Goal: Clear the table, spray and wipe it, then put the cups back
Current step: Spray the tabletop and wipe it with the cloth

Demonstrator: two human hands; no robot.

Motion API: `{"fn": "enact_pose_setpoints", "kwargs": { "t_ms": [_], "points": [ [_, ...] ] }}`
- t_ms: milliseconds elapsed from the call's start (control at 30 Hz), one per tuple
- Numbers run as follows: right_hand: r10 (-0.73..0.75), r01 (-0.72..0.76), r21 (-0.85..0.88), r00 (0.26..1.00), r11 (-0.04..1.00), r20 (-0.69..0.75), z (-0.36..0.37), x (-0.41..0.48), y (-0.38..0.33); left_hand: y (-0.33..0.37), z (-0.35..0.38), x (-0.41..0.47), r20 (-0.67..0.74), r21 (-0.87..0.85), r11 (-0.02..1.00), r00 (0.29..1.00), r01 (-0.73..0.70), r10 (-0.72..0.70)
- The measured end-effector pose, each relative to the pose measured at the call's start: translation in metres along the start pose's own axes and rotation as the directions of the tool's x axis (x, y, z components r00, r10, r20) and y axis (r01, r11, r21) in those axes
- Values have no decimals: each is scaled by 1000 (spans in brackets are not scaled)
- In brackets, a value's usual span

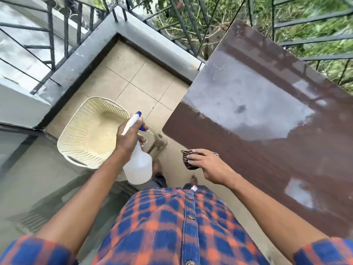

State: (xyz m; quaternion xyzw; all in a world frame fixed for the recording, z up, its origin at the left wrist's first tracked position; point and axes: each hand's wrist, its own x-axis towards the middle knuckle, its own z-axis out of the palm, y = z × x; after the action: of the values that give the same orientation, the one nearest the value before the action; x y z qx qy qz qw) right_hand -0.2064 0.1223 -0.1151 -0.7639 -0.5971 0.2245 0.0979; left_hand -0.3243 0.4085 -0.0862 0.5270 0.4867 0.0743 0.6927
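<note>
A glossy dark brown table fills the right side, its top bare and shiny. My left hand grips the neck of a white spray bottle with a blue nozzle, held over the floor left of the table. My right hand presses a dark striped cloth onto the table's near left edge. No cups are in view.
A cream plastic basket sits on the tiled floor to the left, its inside looking bare. A low grey ledge with black railing bounds the balcony. Greenery lies beyond the railing. My bare feet show below the bottle.
</note>
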Motion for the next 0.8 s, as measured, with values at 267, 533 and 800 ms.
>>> {"fn": "enact_pose_setpoints", "kwargs": {
  "t_ms": [267,533,800],
  "points": [
    [295,-301,113,953,947,66,7,-147,27,-10,48,-32,20,104,994,999,23,-25],
    [371,-257,373,886,892,-276,-32,-79,19,-5,81,-57,5,96,995,1000,-19,19],
    [628,-498,407,715,766,-307,-74,73,102,16,96,-68,-25,80,990,993,-112,114]
  ]
}}
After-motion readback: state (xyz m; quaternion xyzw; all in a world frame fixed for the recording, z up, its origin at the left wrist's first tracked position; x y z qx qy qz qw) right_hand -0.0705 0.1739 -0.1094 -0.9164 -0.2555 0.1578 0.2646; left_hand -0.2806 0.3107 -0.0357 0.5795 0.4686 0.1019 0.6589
